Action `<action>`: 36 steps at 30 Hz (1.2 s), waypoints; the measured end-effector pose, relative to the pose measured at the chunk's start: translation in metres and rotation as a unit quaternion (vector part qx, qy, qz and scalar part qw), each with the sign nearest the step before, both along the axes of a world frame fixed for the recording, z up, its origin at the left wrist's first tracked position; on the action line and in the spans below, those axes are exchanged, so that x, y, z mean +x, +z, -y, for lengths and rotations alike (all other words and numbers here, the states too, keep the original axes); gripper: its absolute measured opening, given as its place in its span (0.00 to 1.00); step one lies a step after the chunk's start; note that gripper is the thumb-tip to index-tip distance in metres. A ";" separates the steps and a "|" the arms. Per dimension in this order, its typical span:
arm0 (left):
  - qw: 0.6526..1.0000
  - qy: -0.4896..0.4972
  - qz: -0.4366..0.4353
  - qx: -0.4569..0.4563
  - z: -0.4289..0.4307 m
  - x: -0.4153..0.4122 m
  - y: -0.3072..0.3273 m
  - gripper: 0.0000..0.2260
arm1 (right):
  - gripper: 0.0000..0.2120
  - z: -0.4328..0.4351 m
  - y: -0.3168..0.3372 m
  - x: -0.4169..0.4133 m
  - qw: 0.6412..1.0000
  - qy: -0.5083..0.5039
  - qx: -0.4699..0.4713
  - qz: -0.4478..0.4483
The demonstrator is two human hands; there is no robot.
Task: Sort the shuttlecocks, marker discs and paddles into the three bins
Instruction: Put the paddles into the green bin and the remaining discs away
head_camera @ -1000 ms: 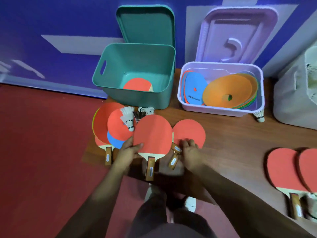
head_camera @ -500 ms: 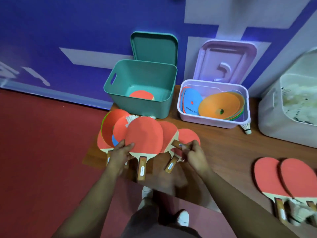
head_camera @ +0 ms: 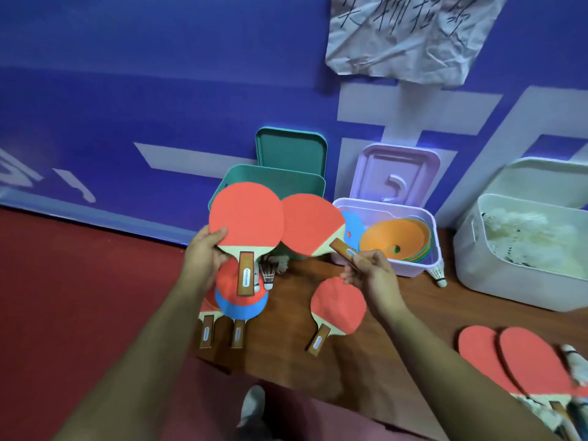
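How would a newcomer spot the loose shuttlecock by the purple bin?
Find the purple bin of marker discs at the blue wall. A shuttlecock lies on the wood at its front right corner, beside the white bin. Unlike other shuttlecocks, it lies apart from paddles.

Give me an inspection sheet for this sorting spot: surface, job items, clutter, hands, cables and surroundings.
Surface: wooden board on red floor.
Job's things: green bin, lilac bin holding marker discs, white bin holding shuttlecocks; loose paddles and a stray shuttlecock on the board.
Clutter: nothing seen.
Hands: left hand grips a raised paddle by the blade; right hand pinches a second paddle by its handle.
Cables: nothing seen.
Surroundings: blue wall, crumpled paper sign.
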State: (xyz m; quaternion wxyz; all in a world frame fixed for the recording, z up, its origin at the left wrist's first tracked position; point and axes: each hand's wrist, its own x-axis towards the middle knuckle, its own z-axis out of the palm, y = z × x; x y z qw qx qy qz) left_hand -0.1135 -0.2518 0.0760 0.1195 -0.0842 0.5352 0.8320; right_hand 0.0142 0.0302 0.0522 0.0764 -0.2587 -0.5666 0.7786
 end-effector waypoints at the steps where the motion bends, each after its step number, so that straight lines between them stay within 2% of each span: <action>1: 1.000 0.003 -0.004 0.002 0.002 -0.011 0.004 0.14 | 0.06 0.005 0.006 -0.014 1.000 -0.001 0.005 -0.003; 8: 0.998 0.054 -0.006 -0.031 0.023 -0.105 0.002 0.09 | 0.10 0.046 0.019 -0.132 0.998 -0.024 0.053 0.033; 12: 0.999 0.046 0.003 -0.022 0.035 -0.161 -0.007 0.12 | 0.03 0.062 -0.007 -0.202 0.994 -0.030 0.057 0.084; 16: 0.999 0.028 0.021 -0.015 0.045 -0.208 -0.026 0.13 | 0.04 0.074 -0.039 -0.260 0.984 -0.047 0.047 0.163; 20: 0.999 0.021 0.048 -0.005 0.047 -0.235 -0.043 0.12 | 0.05 0.080 -0.071 -0.292 0.972 -0.014 0.059 0.225; 22: 0.999 0.005 0.050 -0.006 0.047 -0.242 -0.052 0.12 | 0.02 0.083 -0.081 -0.296 0.966 0.007 0.078 0.245; 24: 0.998 -0.015 0.051 -0.014 0.045 -0.247 -0.060 0.11 | 0.06 0.085 -0.083 -0.297 0.955 0.014 0.093 0.283; 25: 0.998 -0.023 0.055 -0.017 0.044 -0.248 -0.063 0.12 | 0.08 0.084 -0.085 -0.297 0.946 0.025 0.125 0.298; 26: 0.998 -0.030 0.058 -0.018 0.042 -0.250 -0.065 0.12 | 0.07 0.083 -0.083 -0.297 0.925 0.047 0.198 0.320; 27: 0.997 -0.036 0.063 -0.014 0.039 -0.251 -0.066 0.13 | 0.06 0.081 -0.081 -0.298 0.891 0.071 0.290 0.341; 28: 0.997 -0.043 0.068 -0.006 0.036 -0.251 -0.065 0.14 | 0.09 0.080 -0.078 -0.299 0.866 0.066 0.361 0.341; 29: 0.996 -0.051 0.075 0.005 0.032 -0.251 -0.064 0.15 | 0.14 0.080 -0.073 -0.300 0.863 0.051 0.392 0.315; 30: 0.995 -0.060 0.081 0.015 0.027 -0.251 -0.063 0.16 | 0.15 0.083 -0.064 -0.300 0.888 0.037 0.370 0.269; 31: 0.994 -0.068 0.085 0.025 0.022 -0.250 -0.062 0.18 | 0.17 0.088 -0.053 -0.298 0.925 0.037 0.308 0.219; 32: 0.993 -0.074 0.089 0.037 0.017 -0.250 -0.063 0.19 | 0.18 0.093 -0.044 -0.297 0.953 0.058 0.233 0.184; 33: 0.991 -0.081 0.093 0.047 0.010 -0.249 -0.063 0.20 | 0.18 0.095 -0.036 -0.297 0.966 0.096 0.182 0.156; 36: 0.987 -0.102 0.106 0.065 -0.009 -0.249 -0.068 0.21 | 0.15 0.095 -0.035 -0.294 0.952 0.176 0.219 0.119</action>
